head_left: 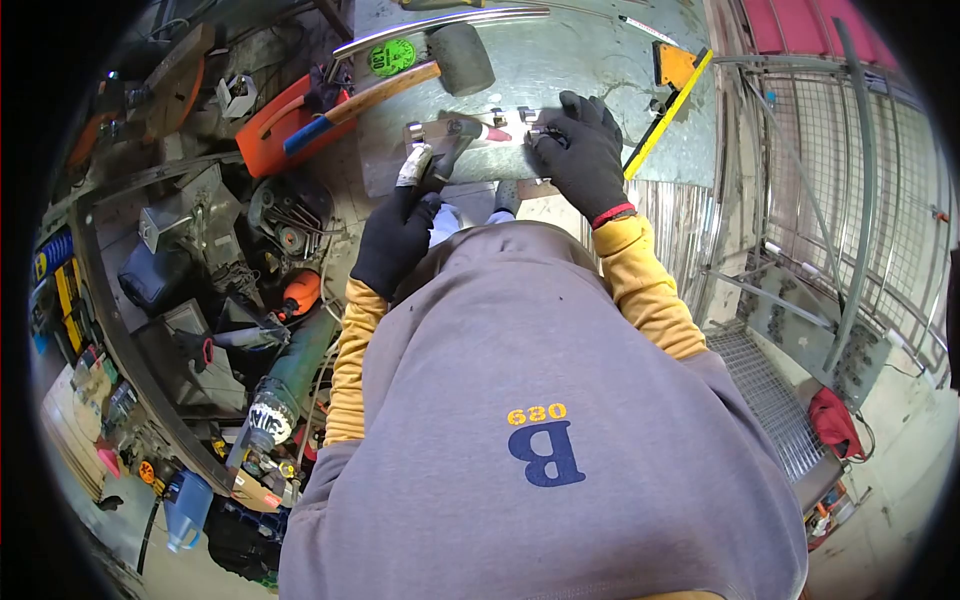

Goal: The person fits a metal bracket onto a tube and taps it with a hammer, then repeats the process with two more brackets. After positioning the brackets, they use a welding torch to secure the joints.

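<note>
I look down at a metal sheet (600,90) that serves as my bench. Near its front edge lies a small metal bracket (470,135) with little clips on it. My right hand (585,150), in a black glove, rests on the right end of the bracket, fingers bent over it and pressing down. My left hand (400,235), also gloved, is closed around the taped handle of a tool (432,160) whose tip touches the left end of the bracket.

I think the bracket is hard and stiff, not heavy, and a bit slippery on the smooth sheet. Its edges may be sharp, so the flat ends look like the best places to hold it.

A mallet (420,70) with a wooden handle lies at the back left of the sheet. A yellow square (675,95) lies along the right edge. The sheet is scratched and shiny. To the left is a messy pile of tools and a red box (275,135). To the right stand wire mesh racks (850,150).
</note>
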The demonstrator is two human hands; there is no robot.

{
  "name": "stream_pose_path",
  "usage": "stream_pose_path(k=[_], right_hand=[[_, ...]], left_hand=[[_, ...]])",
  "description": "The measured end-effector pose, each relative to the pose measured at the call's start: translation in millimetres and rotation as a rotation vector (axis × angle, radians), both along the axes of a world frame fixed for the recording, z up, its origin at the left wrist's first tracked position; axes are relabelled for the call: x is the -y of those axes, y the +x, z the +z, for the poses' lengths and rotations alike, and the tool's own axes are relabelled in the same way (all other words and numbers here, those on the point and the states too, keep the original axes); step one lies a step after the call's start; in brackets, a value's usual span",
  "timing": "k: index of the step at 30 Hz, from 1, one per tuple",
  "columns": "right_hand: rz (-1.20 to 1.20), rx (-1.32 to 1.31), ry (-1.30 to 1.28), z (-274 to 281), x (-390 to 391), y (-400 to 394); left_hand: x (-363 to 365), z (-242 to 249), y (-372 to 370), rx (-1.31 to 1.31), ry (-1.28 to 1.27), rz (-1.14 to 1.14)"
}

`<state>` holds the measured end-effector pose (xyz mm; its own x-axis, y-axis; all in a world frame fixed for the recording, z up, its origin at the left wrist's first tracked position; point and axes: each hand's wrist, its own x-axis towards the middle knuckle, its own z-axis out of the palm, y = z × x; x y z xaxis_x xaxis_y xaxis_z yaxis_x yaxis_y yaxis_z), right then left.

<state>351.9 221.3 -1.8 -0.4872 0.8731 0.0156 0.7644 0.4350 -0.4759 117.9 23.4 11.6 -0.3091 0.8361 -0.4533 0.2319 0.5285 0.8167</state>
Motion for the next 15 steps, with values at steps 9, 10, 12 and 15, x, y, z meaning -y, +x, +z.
stream_pose_path(k=[9, 10, 12, 15], right_hand=[[0.050, -0.057, -0.089, 3, -7, 10], [0.063, -0.058, -0.087, 3, -7, 11], [0.080, -0.055, -0.086, 6, -7, 9], [0.091, 0.004, -0.024, 11, -7, 8]], left_hand=[[-7, 12, 0, -0.038, 0.071, -0.013], [-7, 12, 0, -0.060, 0.097, -0.016], [-7, 10, 0, -0.081, 0.123, -0.014], [-7, 8, -3, -0.064, 0.075, -0.035]])
